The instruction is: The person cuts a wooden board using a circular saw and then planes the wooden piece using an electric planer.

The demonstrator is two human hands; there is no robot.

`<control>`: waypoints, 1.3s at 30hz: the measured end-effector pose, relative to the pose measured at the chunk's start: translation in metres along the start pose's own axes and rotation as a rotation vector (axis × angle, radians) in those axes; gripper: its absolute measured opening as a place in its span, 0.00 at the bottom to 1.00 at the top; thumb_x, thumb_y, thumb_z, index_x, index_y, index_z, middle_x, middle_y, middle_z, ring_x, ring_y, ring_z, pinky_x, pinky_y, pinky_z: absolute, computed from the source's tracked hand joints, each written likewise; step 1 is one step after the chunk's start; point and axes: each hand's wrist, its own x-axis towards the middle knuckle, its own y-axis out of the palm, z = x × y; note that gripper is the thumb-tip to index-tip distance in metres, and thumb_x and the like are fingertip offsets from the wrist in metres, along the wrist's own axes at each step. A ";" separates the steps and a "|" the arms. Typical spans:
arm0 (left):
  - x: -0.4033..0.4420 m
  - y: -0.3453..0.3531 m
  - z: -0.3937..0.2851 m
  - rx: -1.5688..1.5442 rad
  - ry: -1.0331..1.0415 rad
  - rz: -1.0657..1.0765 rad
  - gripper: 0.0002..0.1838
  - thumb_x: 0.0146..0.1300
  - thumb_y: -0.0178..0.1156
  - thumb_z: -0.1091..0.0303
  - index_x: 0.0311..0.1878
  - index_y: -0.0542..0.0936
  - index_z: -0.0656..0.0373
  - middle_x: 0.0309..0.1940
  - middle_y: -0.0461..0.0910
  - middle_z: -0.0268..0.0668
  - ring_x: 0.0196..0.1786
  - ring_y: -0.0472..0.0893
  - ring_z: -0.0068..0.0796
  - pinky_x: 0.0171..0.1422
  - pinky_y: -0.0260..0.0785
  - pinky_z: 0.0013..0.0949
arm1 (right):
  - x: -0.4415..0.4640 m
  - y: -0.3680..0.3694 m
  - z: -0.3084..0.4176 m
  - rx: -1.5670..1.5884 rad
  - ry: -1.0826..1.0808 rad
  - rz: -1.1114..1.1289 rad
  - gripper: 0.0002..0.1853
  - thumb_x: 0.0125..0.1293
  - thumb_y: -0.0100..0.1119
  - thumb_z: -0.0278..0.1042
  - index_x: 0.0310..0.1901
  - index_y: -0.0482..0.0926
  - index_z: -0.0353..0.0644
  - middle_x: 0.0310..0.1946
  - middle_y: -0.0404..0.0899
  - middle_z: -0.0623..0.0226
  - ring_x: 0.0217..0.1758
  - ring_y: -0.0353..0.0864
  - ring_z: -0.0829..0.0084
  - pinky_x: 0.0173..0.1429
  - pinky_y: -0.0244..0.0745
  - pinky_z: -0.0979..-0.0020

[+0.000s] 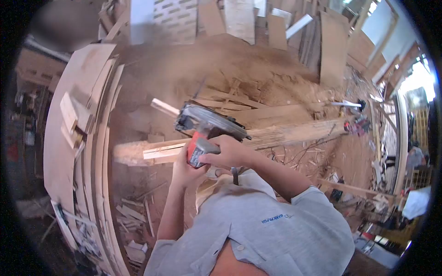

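Both hands are closed on a red and black circular saw (209,120) in front of my body. My left hand (185,162) wraps the saw's lower left side, by its grey end. My right hand (226,152) grips it from the right, fingers over the grey part. A pale wood strip (165,106) sticks out to the left beyond the saw's head. Just below, sawn strips (165,152) lie on a long, dust-covered timber (294,133). The saw hides where its blade meets any wood.
Stacked boards (99,119) stand at the left, with short offcuts (71,115) on top. A sawdust heap (276,76) and loose planks lie beyond the saw. Panels (334,48) lean at the back. Scraps (133,214) litter the ground, and a red tool (358,125) sits at right.
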 end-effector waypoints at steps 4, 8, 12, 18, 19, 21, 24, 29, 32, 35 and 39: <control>0.028 0.051 -0.001 -0.031 0.096 0.109 0.39 0.67 0.77 0.61 0.78 0.73 0.63 0.66 0.81 0.52 0.70 0.81 0.46 0.74 0.75 0.46 | -0.060 -0.045 -0.059 0.108 0.003 -0.263 0.24 0.69 0.75 0.53 0.51 0.92 0.37 0.40 0.93 0.57 0.44 0.90 0.67 0.57 0.83 0.62; 0.025 0.050 0.062 0.543 0.160 -0.211 0.30 0.72 0.73 0.61 0.72 0.76 0.63 0.65 0.80 0.53 0.69 0.79 0.56 0.76 0.72 0.52 | -0.112 -0.086 -0.129 -0.168 0.075 -0.527 0.23 0.66 0.76 0.53 0.47 0.91 0.38 0.42 0.93 0.52 0.47 0.93 0.56 0.56 0.85 0.57; 0.003 0.053 0.108 0.813 0.160 -0.276 0.28 0.73 0.72 0.60 0.70 0.77 0.63 0.68 0.79 0.53 0.74 0.76 0.60 0.79 0.70 0.56 | -0.159 -0.138 -0.193 -0.262 0.231 -0.640 0.23 0.67 0.75 0.53 0.48 0.90 0.38 0.44 0.92 0.47 0.50 0.93 0.48 0.56 0.85 0.53; -0.005 0.061 0.093 1.029 0.010 -0.320 0.36 0.67 0.75 0.57 0.77 0.76 0.55 0.74 0.73 0.49 0.77 0.72 0.55 0.82 0.69 0.54 | -0.198 -0.183 -0.276 -0.591 0.356 -0.723 0.25 0.70 0.72 0.53 0.54 0.86 0.37 0.42 0.90 0.43 0.51 0.90 0.40 0.55 0.85 0.48; -0.002 0.063 0.092 1.070 0.010 -0.308 0.38 0.66 0.76 0.56 0.78 0.76 0.53 0.74 0.73 0.49 0.77 0.72 0.54 0.81 0.69 0.53 | -0.206 -0.187 -0.284 -0.589 0.372 -0.715 0.24 0.70 0.71 0.52 0.53 0.86 0.37 0.42 0.90 0.43 0.51 0.90 0.39 0.56 0.85 0.47; 0.002 0.064 0.087 1.097 -0.038 -0.280 0.41 0.64 0.77 0.55 0.79 0.75 0.50 0.72 0.74 0.47 0.74 0.73 0.52 0.80 0.71 0.53 | -0.218 -0.186 -0.297 -0.712 0.253 -0.771 0.22 0.70 0.71 0.50 0.53 0.87 0.38 0.43 0.89 0.43 0.51 0.89 0.38 0.58 0.84 0.46; 0.008 0.067 0.073 1.135 -0.141 -0.221 0.43 0.62 0.78 0.55 0.81 0.74 0.46 0.69 0.74 0.45 0.72 0.73 0.50 0.77 0.72 0.51 | -0.228 -0.159 -0.294 -0.977 0.204 -0.743 0.30 0.65 0.72 0.47 0.65 0.82 0.41 0.62 0.84 0.42 0.65 0.83 0.37 0.70 0.77 0.41; 0.023 0.060 0.070 1.262 -0.154 -0.126 0.51 0.58 0.83 0.57 0.86 0.70 0.42 0.64 0.74 0.42 0.68 0.74 0.48 0.77 0.70 0.50 | -0.229 -0.132 -0.322 -0.971 0.131 -0.655 0.53 0.56 0.72 0.41 0.86 0.61 0.53 0.83 0.63 0.45 0.86 0.63 0.37 0.85 0.61 0.38; 0.031 0.055 0.082 1.282 -0.060 -0.160 0.37 0.56 0.83 0.58 0.71 0.82 0.46 0.59 0.76 0.42 0.66 0.75 0.49 0.78 0.67 0.51 | -0.227 -0.116 -0.312 -0.992 0.125 -0.702 0.51 0.54 0.73 0.39 0.83 0.66 0.58 0.79 0.70 0.49 0.83 0.68 0.38 0.83 0.65 0.40; 0.040 0.044 0.102 1.289 0.046 -0.127 0.23 0.56 0.82 0.59 0.54 0.85 0.48 0.57 0.81 0.40 0.68 0.76 0.47 0.76 0.67 0.52 | -0.226 -0.109 -0.310 -0.897 0.301 -0.554 0.48 0.53 0.73 0.37 0.80 0.69 0.56 0.75 0.74 0.50 0.79 0.72 0.40 0.80 0.67 0.39; 0.048 0.020 0.123 1.183 0.029 0.034 0.18 0.58 0.80 0.61 0.48 0.83 0.49 0.53 0.86 0.38 0.63 0.82 0.47 0.71 0.73 0.52 | -0.221 -0.099 -0.290 -0.809 0.332 -0.588 0.45 0.54 0.73 0.36 0.78 0.72 0.54 0.71 0.77 0.50 0.76 0.75 0.40 0.77 0.69 0.39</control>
